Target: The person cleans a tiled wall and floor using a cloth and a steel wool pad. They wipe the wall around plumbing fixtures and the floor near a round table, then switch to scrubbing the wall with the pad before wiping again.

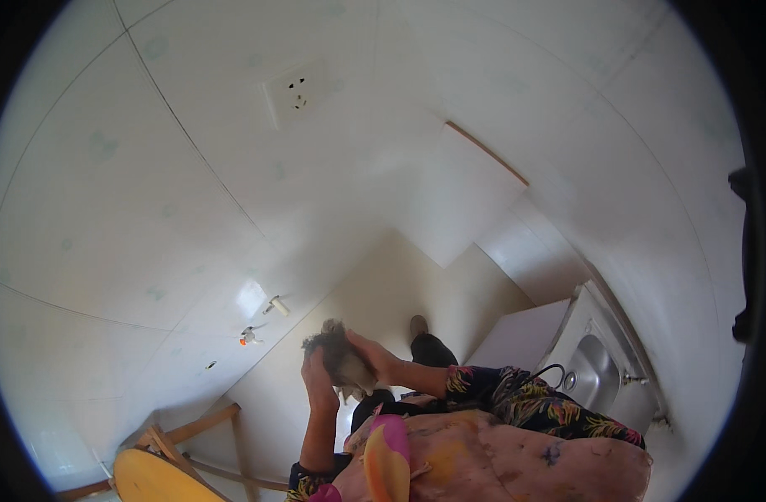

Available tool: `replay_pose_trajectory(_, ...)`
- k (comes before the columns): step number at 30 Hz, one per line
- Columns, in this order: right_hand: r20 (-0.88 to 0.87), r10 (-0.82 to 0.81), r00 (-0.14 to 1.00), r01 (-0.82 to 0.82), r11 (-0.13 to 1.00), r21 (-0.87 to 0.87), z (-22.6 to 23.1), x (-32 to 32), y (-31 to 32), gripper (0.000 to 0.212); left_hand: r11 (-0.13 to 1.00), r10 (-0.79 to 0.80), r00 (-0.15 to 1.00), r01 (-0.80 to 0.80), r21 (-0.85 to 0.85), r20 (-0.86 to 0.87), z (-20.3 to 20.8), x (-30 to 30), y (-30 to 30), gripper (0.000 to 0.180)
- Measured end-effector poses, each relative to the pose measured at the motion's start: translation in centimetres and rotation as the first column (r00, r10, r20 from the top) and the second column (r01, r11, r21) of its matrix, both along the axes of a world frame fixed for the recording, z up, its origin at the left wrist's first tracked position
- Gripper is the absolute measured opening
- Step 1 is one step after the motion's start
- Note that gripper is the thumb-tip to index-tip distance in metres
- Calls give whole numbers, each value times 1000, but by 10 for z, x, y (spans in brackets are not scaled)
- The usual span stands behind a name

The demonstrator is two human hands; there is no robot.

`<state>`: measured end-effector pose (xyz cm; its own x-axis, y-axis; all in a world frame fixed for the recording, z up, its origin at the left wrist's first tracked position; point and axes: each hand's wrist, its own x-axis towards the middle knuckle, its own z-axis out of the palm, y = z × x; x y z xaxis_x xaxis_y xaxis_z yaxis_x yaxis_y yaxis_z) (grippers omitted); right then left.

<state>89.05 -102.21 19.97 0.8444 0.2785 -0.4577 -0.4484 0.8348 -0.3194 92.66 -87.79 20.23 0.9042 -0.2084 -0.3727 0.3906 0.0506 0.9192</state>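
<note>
A dark grey, fuzzy clump with a paler, whitish lower part [339,356] is held up in front of me, above the floor. My left hand [318,383] is closed round its left side. From the right, my right hand [373,356] presses against it with the fingers curled round the far side. Its exact kind does not show; it could be a matted cloth or fibre bundle. Parts of it are hidden by my fingers. Below it hangs the front of a stained pink apron [492,456] with a pink and yellow patch.
On the right stands a metal sink [596,372] with a tap and a black hose [550,368]. A yellow-topped wooden stool [161,478] is at the lower left. Pipe fittings [276,306] stick out of the left wall; a socket [297,94] sits higher up.
</note>
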Motion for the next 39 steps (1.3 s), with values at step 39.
replay_pose_trajectory(39, 728, -587, 355, 779, -245, -577, -238, 303, -383, 46, 990, 93, 837, -19, 140, -539, -364, 13, 17, 24)
